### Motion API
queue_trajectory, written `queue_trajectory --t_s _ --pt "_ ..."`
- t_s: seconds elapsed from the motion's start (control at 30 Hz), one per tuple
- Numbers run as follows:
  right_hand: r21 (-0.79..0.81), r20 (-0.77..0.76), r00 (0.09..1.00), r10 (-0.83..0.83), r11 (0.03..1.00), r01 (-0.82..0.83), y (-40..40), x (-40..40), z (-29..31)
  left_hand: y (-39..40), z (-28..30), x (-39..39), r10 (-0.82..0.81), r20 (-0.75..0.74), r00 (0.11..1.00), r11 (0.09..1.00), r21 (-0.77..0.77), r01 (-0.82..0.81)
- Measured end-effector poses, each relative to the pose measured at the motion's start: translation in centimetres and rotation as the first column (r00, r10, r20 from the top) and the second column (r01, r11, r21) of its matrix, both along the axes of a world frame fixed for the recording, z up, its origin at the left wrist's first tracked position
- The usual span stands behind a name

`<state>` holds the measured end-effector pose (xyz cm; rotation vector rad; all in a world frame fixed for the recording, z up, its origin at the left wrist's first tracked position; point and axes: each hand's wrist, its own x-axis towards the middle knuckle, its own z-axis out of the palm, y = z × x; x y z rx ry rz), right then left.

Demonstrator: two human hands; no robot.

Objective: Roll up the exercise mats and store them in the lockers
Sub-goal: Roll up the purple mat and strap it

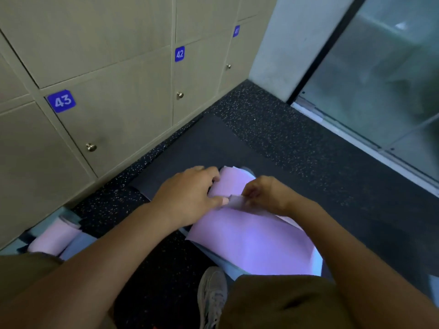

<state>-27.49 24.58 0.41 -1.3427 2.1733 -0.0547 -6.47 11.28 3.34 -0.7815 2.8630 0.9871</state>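
Note:
A pink exercise mat (251, 243) lies on the dark floor in front of me, its far end curled over. My left hand (187, 193) grips that curled far end from the left, fingers bent round it. My right hand (263, 193) pinches the mat's folded edge just to the right of the left hand. A dark grey mat (202, 148) lies flat beyond the pink one, toward the lockers. A rolled pink mat (54, 241) sits inside an open low locker at the far left.
Beige locker doors numbered 43 (61, 100), 42 (179, 54) and 41 (236, 31) line the wall on the left, shut, with metal knobs. A glass door (384, 74) stands on the right. My grey shoe (211, 298) rests on the speckled rubber floor (285, 138).

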Motion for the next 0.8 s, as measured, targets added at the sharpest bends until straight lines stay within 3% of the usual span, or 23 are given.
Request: queue_trajectory --t_s 0.1,0.2,0.3,0.37,0.47,0.57,0.63,0.7,0.8 --pt "-0.158 0.035 0.996 -0.079 0.984 0.083 1.6 1.1 2.3 0.9 0.1 -0.8 0.013 -0.088 0.996 1.0 0.025 -0.011" --pt "-0.348 0.215 0.962 -0.168 0.908 0.236 2.4 1.8 3.9 1.5 -0.1 -1.3 0.061 -0.163 0.985 0.986 0.163 -0.034" --pt "-0.426 0.381 0.901 -0.206 0.826 0.369 2.4 2.4 4.4 1.7 -0.3 -1.6 0.108 -0.22 0.97 0.979 0.191 -0.066" --pt "-0.454 0.411 0.887 -0.209 0.797 0.398 2.2 2.7 4.3 1.8 -0.2 -1.7 0.149 -0.255 0.955 0.977 0.188 -0.102" --pt "-0.534 0.337 0.908 -0.249 0.744 0.403 1.5 2.8 3.7 1.8 0.0 -1.8 0.237 -0.289 0.927 0.951 0.264 -0.161" --pt "-0.738 -0.005 0.936 -0.353 0.633 0.234 0.8 3.1 4.2 1.5 0.4 -1.9 0.348 -0.323 0.88 0.898 0.384 -0.214" --pt "-0.81 -0.047 0.922 -0.385 0.554 0.19 0.7 3.8 4.8 0.9 0.6 -2.0 0.415 -0.338 0.845 0.856 0.46 -0.236" --pt "-0.752 0.123 0.933 -0.339 0.581 0.311 0.7 4.7 4.7 0.4 0.9 -2.2 0.484 -0.347 0.804 0.806 0.535 -0.255" --pt "-0.464 0.254 0.925 -0.284 0.803 0.374 0.9 6.1 3.3 0.2 1.6 -2.3 0.565 -0.345 0.75 0.743 0.608 -0.28"
